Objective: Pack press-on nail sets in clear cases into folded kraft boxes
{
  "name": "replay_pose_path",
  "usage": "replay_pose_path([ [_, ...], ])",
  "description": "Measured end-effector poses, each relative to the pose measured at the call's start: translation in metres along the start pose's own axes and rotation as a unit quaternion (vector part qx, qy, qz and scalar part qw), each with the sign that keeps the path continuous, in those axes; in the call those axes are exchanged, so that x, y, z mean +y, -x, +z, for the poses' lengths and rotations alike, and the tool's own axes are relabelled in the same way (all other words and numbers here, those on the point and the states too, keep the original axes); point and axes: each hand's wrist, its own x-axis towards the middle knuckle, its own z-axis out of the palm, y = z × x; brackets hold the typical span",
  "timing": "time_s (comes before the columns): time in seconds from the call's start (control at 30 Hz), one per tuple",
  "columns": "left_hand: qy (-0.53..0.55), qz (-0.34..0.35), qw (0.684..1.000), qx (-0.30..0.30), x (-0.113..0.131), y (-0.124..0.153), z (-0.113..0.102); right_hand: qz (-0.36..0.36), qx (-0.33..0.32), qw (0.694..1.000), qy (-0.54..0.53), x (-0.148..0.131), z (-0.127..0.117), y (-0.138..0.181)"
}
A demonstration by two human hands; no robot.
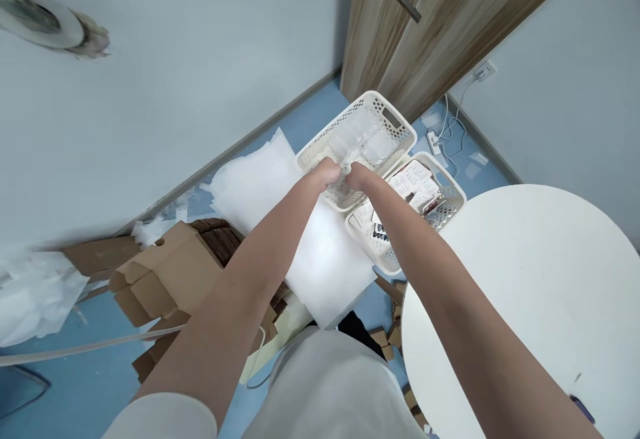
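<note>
My left hand [328,171] and my right hand [358,177] meet over the near end of a white perforated basket [309,154]. The fingers of both are closed, pinching a clear plastic piece [347,168] between them; its exact kind is hard to make out. Inside the basket lie several clear plastic packs [356,131]. Touching it on the right is a second white basket [456,191], which holds printed cards [413,179] and small dark items on a sheet. My right forearm crosses over this second basket and hides part of it.
White foam sheets [330,259] lie left of and below the baskets. Brown cardboard boxes [175,266] stand at the left. A round white table [530,279] fills the right. Behind are a wooden cabinet [425,19] and a power strip [434,143] with cables.
</note>
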Motion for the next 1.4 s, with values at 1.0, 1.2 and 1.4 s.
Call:
replay_pose_path([
  [1.0, 0.122, 0.175, 0.974, -0.07, 0.023, 0.181, 0.044, -0.12, 0.167, 0.922, -0.329, 0.025, -0.074, 0.231],
  [1.2, 0.138, 0.148, 0.95, -0.237, -0.027, 0.274, 0.112, -0.146, 0.155, 0.891, -0.4, 0.109, -0.092, 0.355],
  [1.4, 0.098, 0.128, 0.935, -0.316, -0.087, 0.342, 0.191, -0.119, 0.15, 0.896, -0.402, 0.205, -0.109, 0.46],
])
